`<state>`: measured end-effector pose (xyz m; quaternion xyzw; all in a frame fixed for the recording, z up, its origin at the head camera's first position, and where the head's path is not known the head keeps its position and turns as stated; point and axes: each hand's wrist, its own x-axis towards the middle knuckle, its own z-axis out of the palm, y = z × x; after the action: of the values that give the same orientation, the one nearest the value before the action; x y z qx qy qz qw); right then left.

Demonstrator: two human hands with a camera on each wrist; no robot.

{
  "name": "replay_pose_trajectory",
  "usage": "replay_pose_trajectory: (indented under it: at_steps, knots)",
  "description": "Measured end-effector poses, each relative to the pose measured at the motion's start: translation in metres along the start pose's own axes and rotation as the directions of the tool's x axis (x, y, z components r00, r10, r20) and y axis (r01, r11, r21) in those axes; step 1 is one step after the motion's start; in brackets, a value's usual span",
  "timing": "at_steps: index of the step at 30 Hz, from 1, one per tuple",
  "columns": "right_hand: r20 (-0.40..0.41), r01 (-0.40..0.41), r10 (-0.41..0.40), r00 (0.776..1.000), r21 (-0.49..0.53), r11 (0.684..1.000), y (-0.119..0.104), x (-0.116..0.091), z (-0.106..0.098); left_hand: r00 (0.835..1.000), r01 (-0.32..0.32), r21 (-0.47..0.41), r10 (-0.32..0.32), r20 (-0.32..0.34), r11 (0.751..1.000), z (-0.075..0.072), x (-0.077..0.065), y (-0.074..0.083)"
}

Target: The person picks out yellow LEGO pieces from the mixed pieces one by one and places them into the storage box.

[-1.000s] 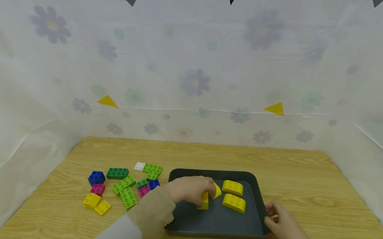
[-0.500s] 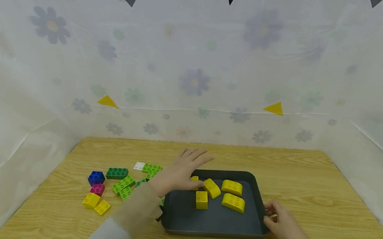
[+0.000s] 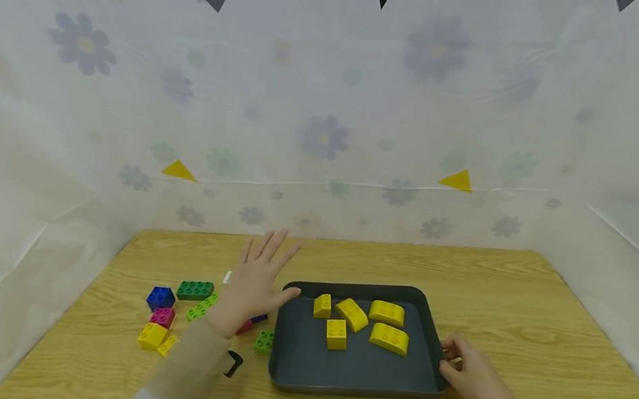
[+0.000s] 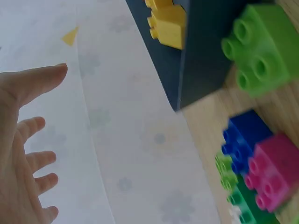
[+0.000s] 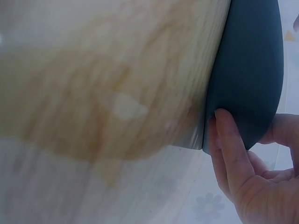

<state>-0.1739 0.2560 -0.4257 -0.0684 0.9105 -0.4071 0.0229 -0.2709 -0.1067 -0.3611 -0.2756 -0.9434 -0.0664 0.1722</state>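
Note:
A dark grey tray lies on the table with several yellow bricks in it. Two curved-top bricks sit at its right, another curved brick lies aslant, and a small sloped brick and a square-studded brick are at the left. My left hand, fingers spread and holding nothing, hovers above the loose bricks left of the tray. At the tray's right side, my right hand grips the edge; in the right wrist view its fingertips touch the outer wall.
Left of the tray are loose toy bricks: dark green, blue, pink, yellow and light green. My left hand and sleeve hide some. A flower-printed sheet stands behind the wooden table.
My left hand has let go of a yellow curved brick in the tray, spread its fingers and moved left over the loose bricks. The right hand stays at the tray's edge.

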Motion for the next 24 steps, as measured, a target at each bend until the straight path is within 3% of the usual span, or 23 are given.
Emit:
replay_pose_trajectory:
  at_steps: [6, 12, 19, 24]
  knots:
    - [0.021, -0.024, 0.024, 0.999, 0.009, 1.0, 0.0, 0.001, -0.001, 0.991, 0.132, -0.013, -0.132, -0.032, 0.991, 0.001, -0.024, -0.027]
    - [0.032, -0.046, 0.045, 0.998, 0.017, 0.999, 0.0, 0.0, -0.001, 0.967, 0.254, -0.066, -0.254, 0.008, 0.965, 0.003, -0.052, -0.051]
    - [0.011, -0.017, 0.017, 1.0, 0.007, 1.0, 0.0, -0.001, 0.0, 0.94, 0.34, -0.051, -0.338, 0.04, 0.939, -0.003, -0.081, -0.067]
    - [0.003, -0.007, 0.007, 1.0, 0.001, 1.0, 0.002, 0.0, 0.0, 0.907, 0.415, -0.079, -0.405, 0.116, 0.906, -0.009, -0.097, -0.076]
